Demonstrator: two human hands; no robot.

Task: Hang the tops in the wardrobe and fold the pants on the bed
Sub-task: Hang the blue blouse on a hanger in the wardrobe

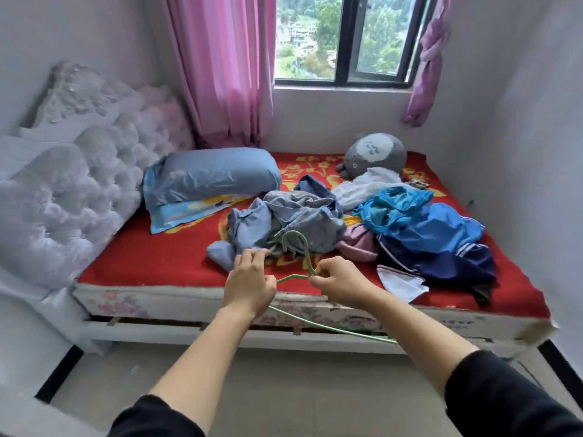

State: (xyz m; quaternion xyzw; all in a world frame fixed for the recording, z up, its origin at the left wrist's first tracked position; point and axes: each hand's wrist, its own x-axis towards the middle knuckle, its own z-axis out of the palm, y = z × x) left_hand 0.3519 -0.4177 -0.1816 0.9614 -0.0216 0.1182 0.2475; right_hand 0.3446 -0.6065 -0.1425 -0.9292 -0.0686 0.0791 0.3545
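Note:
A thin green wire hanger is held over the near edge of the bed. My right hand pinches it at the neck below the hook. My left hand grips its left shoulder, fingers curled. The bottom bar runs down to the right under my right forearm. Just beyond the hook lies a crumpled grey-blue garment. To its right sit a pink piece, a bright blue top, blue and navy sportswear and a white garment.
A blue pillow lies at the head of the red blanket, a grey plush toy at the far side under the window. A white tufted headboard stands left. Walls close in on the right; bare floor lies below me.

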